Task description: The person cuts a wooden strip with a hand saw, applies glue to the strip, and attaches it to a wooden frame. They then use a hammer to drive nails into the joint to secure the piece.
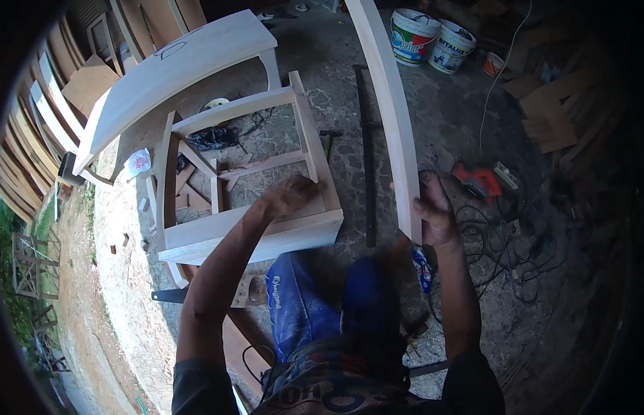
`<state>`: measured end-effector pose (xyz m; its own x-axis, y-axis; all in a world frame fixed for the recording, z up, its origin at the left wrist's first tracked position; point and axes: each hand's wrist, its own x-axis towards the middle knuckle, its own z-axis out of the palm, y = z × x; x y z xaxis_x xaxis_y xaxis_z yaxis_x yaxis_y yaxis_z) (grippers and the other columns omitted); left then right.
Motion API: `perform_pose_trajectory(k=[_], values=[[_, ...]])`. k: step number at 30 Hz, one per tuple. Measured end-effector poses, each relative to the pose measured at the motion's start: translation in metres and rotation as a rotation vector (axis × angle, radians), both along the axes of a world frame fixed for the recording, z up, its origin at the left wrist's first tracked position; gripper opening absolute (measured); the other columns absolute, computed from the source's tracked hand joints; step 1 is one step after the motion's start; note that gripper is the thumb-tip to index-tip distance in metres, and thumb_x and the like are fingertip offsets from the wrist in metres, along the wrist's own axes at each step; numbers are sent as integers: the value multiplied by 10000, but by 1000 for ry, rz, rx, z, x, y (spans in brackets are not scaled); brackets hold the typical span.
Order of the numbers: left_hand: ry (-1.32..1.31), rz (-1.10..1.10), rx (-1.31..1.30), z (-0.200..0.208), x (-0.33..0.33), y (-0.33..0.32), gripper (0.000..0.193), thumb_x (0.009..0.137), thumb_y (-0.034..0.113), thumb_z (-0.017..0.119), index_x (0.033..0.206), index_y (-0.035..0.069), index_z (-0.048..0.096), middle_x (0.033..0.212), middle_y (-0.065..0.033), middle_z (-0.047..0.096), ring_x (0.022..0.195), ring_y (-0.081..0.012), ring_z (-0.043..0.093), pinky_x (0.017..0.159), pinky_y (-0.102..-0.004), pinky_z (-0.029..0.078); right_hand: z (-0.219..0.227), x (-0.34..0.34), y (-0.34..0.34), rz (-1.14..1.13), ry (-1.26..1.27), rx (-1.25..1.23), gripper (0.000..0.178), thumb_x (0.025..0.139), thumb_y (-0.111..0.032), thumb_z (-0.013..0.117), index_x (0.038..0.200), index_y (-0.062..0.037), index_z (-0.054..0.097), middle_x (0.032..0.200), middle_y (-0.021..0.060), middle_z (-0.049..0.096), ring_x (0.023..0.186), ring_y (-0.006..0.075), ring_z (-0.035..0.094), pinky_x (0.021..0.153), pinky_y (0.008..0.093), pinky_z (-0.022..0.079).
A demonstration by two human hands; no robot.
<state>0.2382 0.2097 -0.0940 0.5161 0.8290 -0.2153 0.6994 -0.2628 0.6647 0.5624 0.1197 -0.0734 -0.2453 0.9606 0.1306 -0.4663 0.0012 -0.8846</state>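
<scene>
A pale wooden frame [266, 227] with crosspieces lies on the ground in front of my knees. My left hand [292, 196] is at its near right corner, fingers curled against the inside of the right rail [313, 149]; the fingertips are partly hidden. In my right hand [436, 213] is the near end of a long pale wooden board [391, 104], thumb on its face and fingers behind. The board rises away from me past the top of the view, to the right of the frame and apart from it.
Beyond the frame stands a pale wooden tabletop on legs [190, 59]. A dark metal bar [368, 159] and a hammer [329, 138] lie on the floor. To the right are a red power tool [476, 181], tangled cables [505, 252] and paint buckets [413, 38]. Boards [48, 111] lean at left.
</scene>
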Motion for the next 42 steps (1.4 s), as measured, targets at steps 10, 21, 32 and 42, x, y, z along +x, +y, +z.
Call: perform_pose_trajectory(k=[10, 21, 32, 42], values=[[-52, -170, 134, -17, -11, 12, 345, 1048, 271, 538, 1167, 3, 720, 1078, -171, 739, 981, -255, 699, 918, -362, 520, -74, 17, -11, -118, 13, -155, 480, 878, -154, 747, 1273, -67, 489, 1206, 93, 633, 1097, 166, 573, 974, 347, 447], [-213, 221, 75, 9, -20, -5, 407, 1067, 356, 533, 1213, 11, 692, 1152, -173, 720, 1038, -219, 676, 908, -363, 521, -91, -7, -4, -205, -90, -153, 434, 895, -138, 729, 1263, -74, 506, 1076, 25, 602, 991, 119, 557, 914, 308, 443], [-636, 961, 887, 37, -161, -115, 316, 1080, 184, 512, 1293, -8, 642, 1282, -144, 644, 1221, -230, 591, 1066, -370, 442, 40, -41, 8, -195, -1305, 805, 469, 828, 65, 682, 1252, -75, 536, 1270, 134, 564, 1197, 361, 525, 1010, 464, 453], [-735, 1452, 860, -64, -244, -210, 379, 1075, 214, 521, 1362, -29, 566, 1373, -166, 584, 1280, -250, 542, 1108, -394, 402, 48, -103, -3, 43, -1274, 872, 445, 821, 70, 680, 1216, -79, 539, 1235, 112, 581, 1191, 348, 530, 1032, 475, 441]])
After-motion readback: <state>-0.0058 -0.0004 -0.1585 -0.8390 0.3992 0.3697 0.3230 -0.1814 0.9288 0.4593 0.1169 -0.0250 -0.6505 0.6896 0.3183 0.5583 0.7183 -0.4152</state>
